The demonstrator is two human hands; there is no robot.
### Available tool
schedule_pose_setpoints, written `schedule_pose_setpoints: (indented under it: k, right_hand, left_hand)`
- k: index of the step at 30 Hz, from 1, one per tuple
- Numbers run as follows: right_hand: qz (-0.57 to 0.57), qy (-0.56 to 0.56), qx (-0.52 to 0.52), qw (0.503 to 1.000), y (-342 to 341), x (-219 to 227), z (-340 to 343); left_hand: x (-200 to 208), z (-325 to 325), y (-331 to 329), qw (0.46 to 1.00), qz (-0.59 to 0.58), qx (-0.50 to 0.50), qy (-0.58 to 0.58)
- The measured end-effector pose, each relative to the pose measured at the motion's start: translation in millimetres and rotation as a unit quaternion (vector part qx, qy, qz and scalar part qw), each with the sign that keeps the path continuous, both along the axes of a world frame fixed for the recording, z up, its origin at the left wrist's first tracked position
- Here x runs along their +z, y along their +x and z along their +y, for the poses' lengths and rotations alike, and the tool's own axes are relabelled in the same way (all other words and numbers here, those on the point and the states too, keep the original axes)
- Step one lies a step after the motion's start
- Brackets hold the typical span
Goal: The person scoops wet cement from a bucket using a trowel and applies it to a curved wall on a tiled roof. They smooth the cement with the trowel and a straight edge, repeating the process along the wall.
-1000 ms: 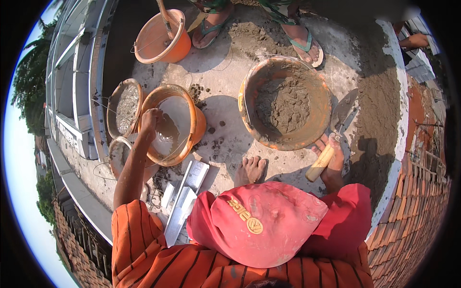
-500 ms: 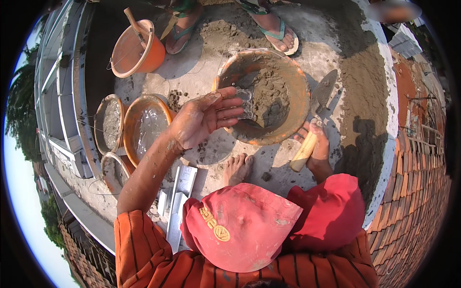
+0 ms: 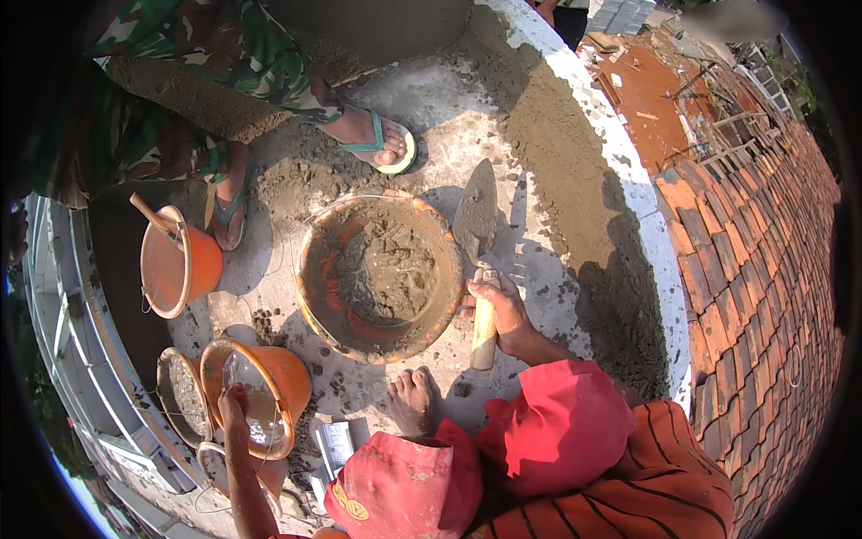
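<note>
My right hand (image 3: 505, 313) is closed around the upper end of a pointed trowel's wooden handle. The trowel (image 3: 476, 220) has its mortar-smeared blade pointing away from me, beside the right rim of a wide orange tub (image 3: 316, 310). Grey wet mortar (image 3: 400, 265) lies in that tub, with a paler wet patch toward its left. At the lower left, my left hand (image 3: 235, 402) is at the mouth of an orange bucket (image 3: 292, 384) holding water. Its fingers bend downward and are too dark and small to make out.
A person in camouflage trousers (image 3: 260, 67) and sandals stands beyond the tub. An orange bucket (image 3: 206, 265) with a wooden-handled tool stands far left. Another bucket (image 3: 171, 377) of greyish contents sits beside the water. A white ledge (image 3: 628, 189) borders tiled roofs (image 3: 754, 269) on the right.
My left hand has gone from beside the tub, palm up and fingers spread, back to the water bucket. The wet mortar looks spread wider. The trowel stays in my right hand; the view has turned.
</note>
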State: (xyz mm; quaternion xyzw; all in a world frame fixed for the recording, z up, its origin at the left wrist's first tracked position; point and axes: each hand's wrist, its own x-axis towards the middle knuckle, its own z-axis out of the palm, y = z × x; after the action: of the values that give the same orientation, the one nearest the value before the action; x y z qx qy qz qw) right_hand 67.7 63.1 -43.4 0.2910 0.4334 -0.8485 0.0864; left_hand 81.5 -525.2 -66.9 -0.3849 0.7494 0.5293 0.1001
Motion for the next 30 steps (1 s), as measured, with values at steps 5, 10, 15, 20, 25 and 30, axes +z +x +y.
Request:
schedule_pose_setpoints:
  k: [5, 10, 15, 20, 25, 30]
  right_hand:
    - [0.002, -0.020, -0.015, 1.000, 2, -3, 8]
    - [0.019, 0.002, -0.019, 1.000, -1, 12, 5]
    - [0.020, 0.014, -0.008, 1.000, -2, 15, 1]
    - [0.007, 0.186, 0.166, 0.968, 6, 45, 37]
    - [0.056, 0.645, 0.380, 0.661, -21, 121, 62]
    - [0.071, 0.800, 0.502, 0.321, -73, 202, 20]
  left_hand:
    - [19, 59, -23, 0.952, -0.063, 0.058, 0.295]
    - [130, 168, -43, 0.937, 0.108, -0.009, 0.331]
    - [160, 279, -68, 0.886, 0.052, -0.247, 0.389]
    - [123, 279, -89, 0.941, 0.256, -0.186, 0.117]
    - [-4, 261, -108, 0.874, 0.208, -0.110, 0.425]
    - [-8, 300, -111, 0.848, 0.219, -0.073, 0.477]
